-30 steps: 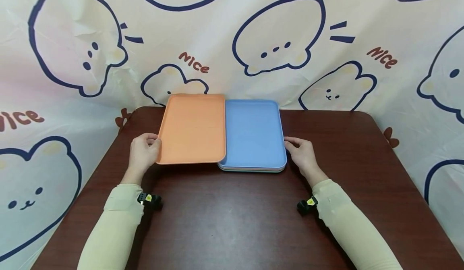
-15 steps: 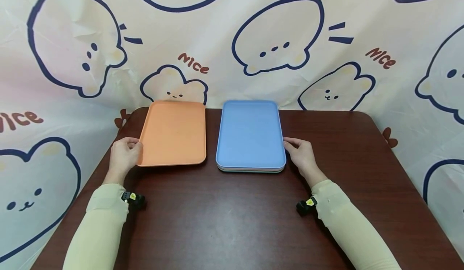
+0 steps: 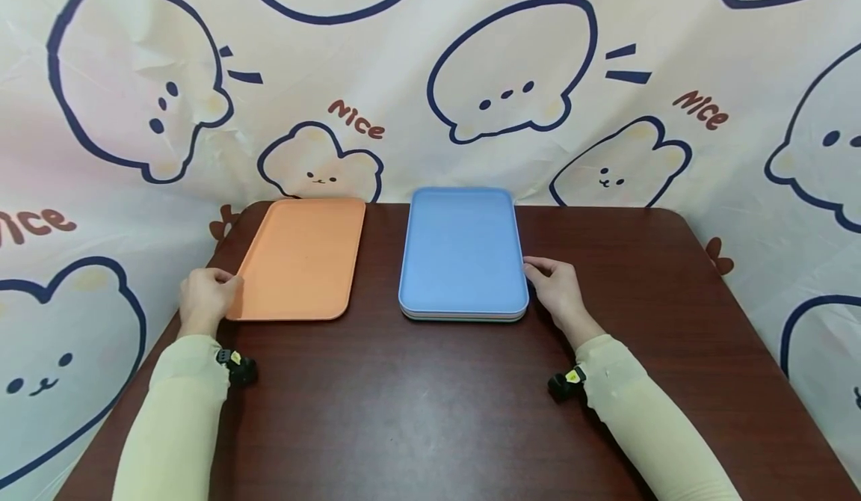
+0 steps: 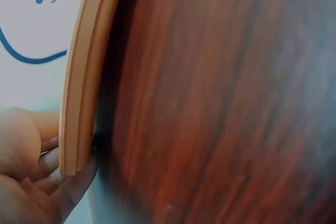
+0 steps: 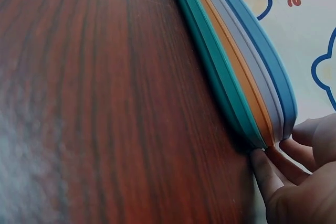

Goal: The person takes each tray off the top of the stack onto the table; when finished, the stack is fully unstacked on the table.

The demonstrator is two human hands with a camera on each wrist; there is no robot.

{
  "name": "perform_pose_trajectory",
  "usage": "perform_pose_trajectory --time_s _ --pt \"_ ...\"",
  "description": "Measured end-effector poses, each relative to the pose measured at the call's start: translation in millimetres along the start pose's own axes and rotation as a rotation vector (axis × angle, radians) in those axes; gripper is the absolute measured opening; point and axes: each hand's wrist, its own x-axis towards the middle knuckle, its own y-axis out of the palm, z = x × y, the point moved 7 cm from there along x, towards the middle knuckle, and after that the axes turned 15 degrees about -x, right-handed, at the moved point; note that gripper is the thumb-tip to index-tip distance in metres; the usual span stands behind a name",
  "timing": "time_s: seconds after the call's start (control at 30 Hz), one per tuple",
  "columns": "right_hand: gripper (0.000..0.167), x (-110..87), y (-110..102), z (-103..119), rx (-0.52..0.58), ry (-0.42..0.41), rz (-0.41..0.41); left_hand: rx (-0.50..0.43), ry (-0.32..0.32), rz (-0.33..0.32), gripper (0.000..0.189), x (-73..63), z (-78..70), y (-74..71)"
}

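Observation:
An orange tray (image 3: 296,262) lies flat at the back left of the table, its left end of the near edge tilted close over the wood. My left hand (image 3: 205,299) grips its left rim, with fingers reaching under the edge in the left wrist view. At the back middle, a blue tray (image 3: 464,254) tops a neat stack. Beneath it, the right wrist view shows a lavender tray (image 5: 247,40), a second orange tray (image 5: 236,64) and a green tray (image 5: 223,77) at the bottom. My right hand (image 3: 558,292) rests its fingertips against the stack's right side.
The dark brown table (image 3: 417,411) extends in front of the trays and to both sides. A strip of wood separates the orange tray from the stack. Behind the table hangs a pale cloth (image 3: 397,60) printed with cartoon bears.
My left hand has drawn the orange tray leftward off the blue tray's edge and lowered it to the table. The right hand and the stack have stayed in place.

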Motion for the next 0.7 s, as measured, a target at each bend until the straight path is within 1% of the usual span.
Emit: perform_pose_trajectory --time_s 0.13,0.43,0.53,0.7 --pt "0.039 0.4 0.5 0.2 -0.003 0.000 -0.001 -0.008 -0.059 -0.006 0.045 5.2 7.3 -3.2" --pt "0.039 0.6 1.3 -1.3 -0.009 0.006 0.001 -0.035 -0.133 -0.047 0.044 16.0 17.2 -5.1" --pt "0.039 0.4 1.3 -0.6 -0.006 0.004 -0.002 -0.051 -0.141 -0.044 0.045 17.3 19.3 -5.2" --pt "0.038 0.3 1.1 0.5 0.000 -0.004 -0.008 -0.072 -0.135 -0.008 0.048 18.0 21.2 -6.7"
